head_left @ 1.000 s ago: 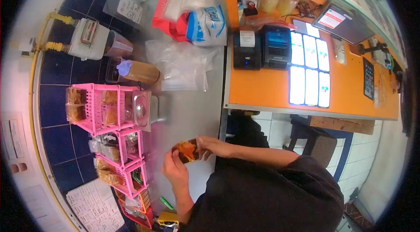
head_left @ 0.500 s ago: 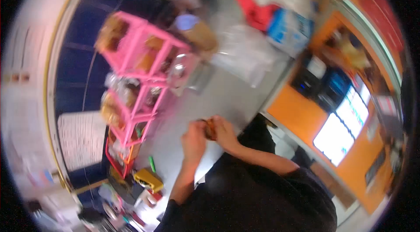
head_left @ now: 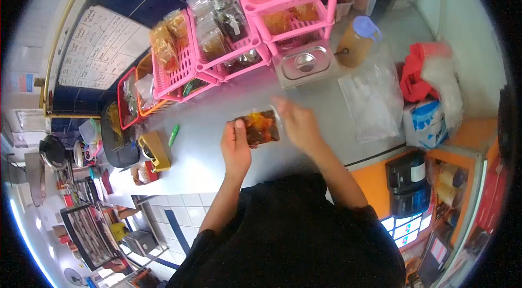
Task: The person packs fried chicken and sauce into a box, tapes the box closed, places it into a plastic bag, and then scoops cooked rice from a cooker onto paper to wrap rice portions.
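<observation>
A small clear packet [head_left: 262, 127] with dark and orange contents is held over the metal counter [head_left: 204, 164]. My left hand [head_left: 236, 144] pinches its left edge, thumb on top. At the packet's right side is my right hand [head_left: 298, 125], blurred by motion; its fingers are near the packet's edge, and whether they touch it I cannot make out. Behind the hands stand pink baskets [head_left: 231, 65] filled with similar small packets. A lidded metal container [head_left: 305, 63] sits in front of the baskets on the right.
A bottle with a purple lid [head_left: 356, 43], clear plastic bags [head_left: 375, 103] and a red bag [head_left: 421, 70] lie to the right. On the left are a green marker [head_left: 174, 135], a yellow tape dispenser [head_left: 154, 151] and a black tray [head_left: 118, 138]. Printers [head_left: 406, 183] stand at lower right.
The view has swung left, bringing the baskets to the top and the orange desk to the lower right. My right hand has moved away from my left, and the packet now shows flat.
</observation>
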Demonstrator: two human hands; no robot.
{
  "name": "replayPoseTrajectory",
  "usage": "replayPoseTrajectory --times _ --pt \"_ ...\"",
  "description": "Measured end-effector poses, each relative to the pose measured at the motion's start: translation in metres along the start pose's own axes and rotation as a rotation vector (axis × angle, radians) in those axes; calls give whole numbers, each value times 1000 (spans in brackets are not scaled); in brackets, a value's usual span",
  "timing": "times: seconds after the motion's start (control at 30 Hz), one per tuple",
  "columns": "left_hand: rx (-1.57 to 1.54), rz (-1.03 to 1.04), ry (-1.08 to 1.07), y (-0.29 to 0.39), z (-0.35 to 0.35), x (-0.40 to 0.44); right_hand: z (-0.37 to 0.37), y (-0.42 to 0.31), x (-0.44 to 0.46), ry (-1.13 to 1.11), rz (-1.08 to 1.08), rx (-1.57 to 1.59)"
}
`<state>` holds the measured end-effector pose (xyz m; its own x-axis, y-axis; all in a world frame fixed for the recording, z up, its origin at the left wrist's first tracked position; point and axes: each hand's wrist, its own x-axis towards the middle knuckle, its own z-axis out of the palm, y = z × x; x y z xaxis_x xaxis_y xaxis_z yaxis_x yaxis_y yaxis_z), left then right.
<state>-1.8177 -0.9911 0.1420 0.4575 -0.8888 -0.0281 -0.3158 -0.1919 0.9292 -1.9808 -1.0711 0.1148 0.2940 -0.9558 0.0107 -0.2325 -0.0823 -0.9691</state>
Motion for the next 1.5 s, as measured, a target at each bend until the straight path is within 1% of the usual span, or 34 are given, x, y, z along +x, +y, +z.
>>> replayPoseTrajectory --times 0.07,0.1,0.17,0.2,0.23,0.27,0.3,0.33,0.37,0.43,0.47,0.5,0.53,0.57,0.6,0.63,0.67,0.7,0.77,0.83,0.93,0.97,1.03,1.07,1.13,1.17,1.23,1.27,1.3,1.37,1.4,1.43,1.47,1.5 --pt "-367 -271 64 -24 -8 11 -32 1 37 104 59 -112" --pt "-377 -277 77 -44 -14 12 -54 -7 55 150 121 -185" --pt "-178 -692 -19 -104 -27 5 -86 9 87 322 -48 -296" --pt "-186 -707 -15 -147 -39 -3 -95 11 100 390 -134 -279" --pt "97 -635 -26 -194 -53 -15 -102 10 110 460 -214 -260" --pt "379 -556 -45 -219 -60 -24 -107 7 117 448 -199 -269" --pt "379 -583 -54 -213 -60 -27 -111 4 121 258 -180 -362" --pt "433 -451 11 -193 -58 -22 -111 5 126 62 -163 -449" --pt "485 -316 81 -178 -54 -14 -102 15 134 41 -152 -453" --pt "396 -217 88 -168 -38 4 -73 39 153 -81 -469 -877" --pt "463 -140 85 -177 -32 11 -61 40 162 -99 -474 -873" --pt "530 -56 84 -186 -28 16 -50 39 172 -190 -363 -927" --pt "530 -59 96 -184 -25 21 -40 38 184 -275 -254 -981" --pt "577 -113 71 -182 -20 26 -32 44 197 -278 -268 -981" --pt "621 -171 45 -180 -17 31 -24 55 209 -261 -161 -1027" --pt "615 -178 61 -176 -15 35 -18 57 216 -248 -56 -1072" --pt "599 -283 14 -172 -14 37 -14 58 221 -274 88 -1016" --pt "578 -389 -33 -173 -15 39 -7 53 221 -290 69 -1025" --pt "487 -415 -5 -183 -16 40 4 47 213 -69 178 -1076" --pt "492 -338 -20 -182 -18 40 1 70 221 -73 166 -1110" --pt "518 -362 0 -167 -15 43 0 96 228 -103 236 -961" --pt "502 -360 7 -166 -14 44 3 103 225 33 173 -1028" --pt "523 -409 -21 -169 -16 46 8 94 215 170 88 -1099" --pt "505 -411 -5 -172 -17 46 9 89 204 274 -64 -1213" --pt "463 -431 -17 -179 -19 42 11 79 199 361 -256 -1326" --pt "443 -448 2 -182 -20 41 7 74 199 208 -172 -1224" --pt "449 -366 17 -185 -21 37 -5 72 205 -91 19 -1016" --pt "437 -377 22 -186 -21 36 -11 72 209 -196 -3 -989" --pt "442 -382 18 -185 -21 37 -11 66 209 -199 -6 -998" --pt "440 -374 17 -181 -23 41 -12 51 211 -302 79 -1045" --pt "422 -399 -30 -176 -27 41 -14 47 209 -294 69 -1053" --pt "402 -426 -72 -173 -29 41 -18 44 202 -277 -44 -968" --pt "388 -421 -61 -171 -30 42 -23 40 195 -266 -157 -882" --pt "409 -411 -76 -171 -29 42 -26 30 188 -269 -173 -892"
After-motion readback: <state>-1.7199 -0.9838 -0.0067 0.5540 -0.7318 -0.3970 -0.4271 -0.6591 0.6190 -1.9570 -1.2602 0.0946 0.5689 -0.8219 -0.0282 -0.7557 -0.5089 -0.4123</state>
